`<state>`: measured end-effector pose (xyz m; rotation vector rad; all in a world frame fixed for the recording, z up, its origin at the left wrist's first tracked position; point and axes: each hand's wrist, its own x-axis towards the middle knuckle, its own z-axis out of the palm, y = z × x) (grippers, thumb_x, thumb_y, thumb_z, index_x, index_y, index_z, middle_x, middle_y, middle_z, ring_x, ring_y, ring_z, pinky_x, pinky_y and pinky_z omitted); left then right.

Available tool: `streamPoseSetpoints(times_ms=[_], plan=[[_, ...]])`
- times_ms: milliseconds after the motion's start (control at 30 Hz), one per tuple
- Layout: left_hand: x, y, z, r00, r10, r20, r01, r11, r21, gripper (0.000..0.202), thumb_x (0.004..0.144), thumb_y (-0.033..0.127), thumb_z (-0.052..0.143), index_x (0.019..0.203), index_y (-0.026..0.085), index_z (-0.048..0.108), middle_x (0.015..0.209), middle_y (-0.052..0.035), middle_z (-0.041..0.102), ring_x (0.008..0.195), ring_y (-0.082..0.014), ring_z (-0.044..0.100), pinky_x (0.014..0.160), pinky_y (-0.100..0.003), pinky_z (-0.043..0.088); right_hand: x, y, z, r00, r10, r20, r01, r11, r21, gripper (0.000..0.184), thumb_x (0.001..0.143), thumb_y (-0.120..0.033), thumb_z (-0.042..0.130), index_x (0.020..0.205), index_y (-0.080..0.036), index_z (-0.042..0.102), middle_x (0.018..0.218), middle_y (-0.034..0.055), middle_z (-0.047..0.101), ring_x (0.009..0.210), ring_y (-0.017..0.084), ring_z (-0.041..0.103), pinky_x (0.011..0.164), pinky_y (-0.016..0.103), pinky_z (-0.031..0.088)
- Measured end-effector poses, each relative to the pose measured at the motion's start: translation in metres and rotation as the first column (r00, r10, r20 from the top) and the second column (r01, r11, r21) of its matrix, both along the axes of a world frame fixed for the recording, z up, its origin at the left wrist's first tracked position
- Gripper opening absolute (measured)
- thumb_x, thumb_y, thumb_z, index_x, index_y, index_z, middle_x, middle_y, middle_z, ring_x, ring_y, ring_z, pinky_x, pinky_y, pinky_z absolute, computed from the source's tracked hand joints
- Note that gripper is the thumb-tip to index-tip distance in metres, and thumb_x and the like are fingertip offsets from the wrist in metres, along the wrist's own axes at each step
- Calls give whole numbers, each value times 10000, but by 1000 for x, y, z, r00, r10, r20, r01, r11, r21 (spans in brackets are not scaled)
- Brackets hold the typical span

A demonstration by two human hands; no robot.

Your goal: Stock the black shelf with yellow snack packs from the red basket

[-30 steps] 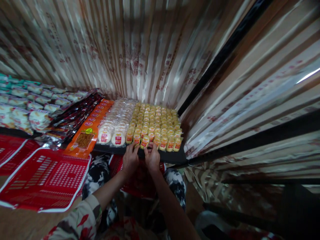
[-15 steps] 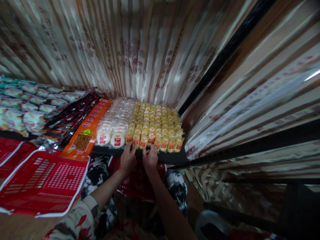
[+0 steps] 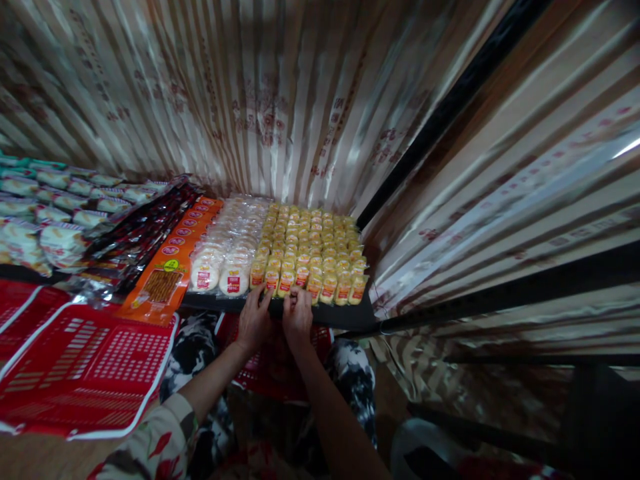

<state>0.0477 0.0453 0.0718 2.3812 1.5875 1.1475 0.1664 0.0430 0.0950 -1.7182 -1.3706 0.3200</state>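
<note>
Centrally, your left hand (image 3: 255,319) and right hand (image 3: 299,320) sit side by side at the front edge of a black shelf (image 3: 345,315), fingers bent by the foot of the front row of small yellow packets (image 3: 315,247); whether either hand grips a packet cannot be told. Those packets stand in close rows at the centre of your frame. Just left of them are clear-wrapped white crackers (image 3: 233,280), then a slanting orange bag (image 3: 165,283). At your frame's lower left is a red basket (image 3: 90,370); a pleated sheet (image 3: 280,80) spans the top.
</note>
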Motion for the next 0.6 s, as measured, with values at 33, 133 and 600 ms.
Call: streamPoseSetpoints(times_ms=[33, 133, 600], plan=[[0, 0, -1, 1000, -4, 1, 4, 1000, 11, 513, 768, 15, 414, 1258, 144, 494, 1266, -167, 471, 1198, -266, 446, 953, -444, 450, 0, -1, -1, 1000, 13, 18, -14, 1000, 15, 219, 869, -256, 381, 985, -167, 545, 975, 94, 555, 753, 153, 570, 739, 295, 479], [0, 2, -4, 1000, -8, 9, 7, 999, 51, 509, 778, 12, 409, 1261, 150, 484, 1261, -168, 481, 1200, -255, 444, 954, -439, 449, 1, 0, -4, 997, 47, 62, -50, 998, 48, 276, 876, -233, 368, 1056, -185, 572, 1042, 95, 550, 900, 167, 566, 822, 299, 466], [-5, -18, 8, 996, -72, 59, 69, 996, 60, 277, 844, 126, 427, 1071, 158, 582, 1134, -128, 552, 1135, -225, 459, 944, -408, 435, 3, -20, -5, 988, 154, 31, -157, 968, 195, 296, 882, -195, 371, 994, -179, 645, 949, 77, 542, 906, 157, 557, 841, 297, 471]])
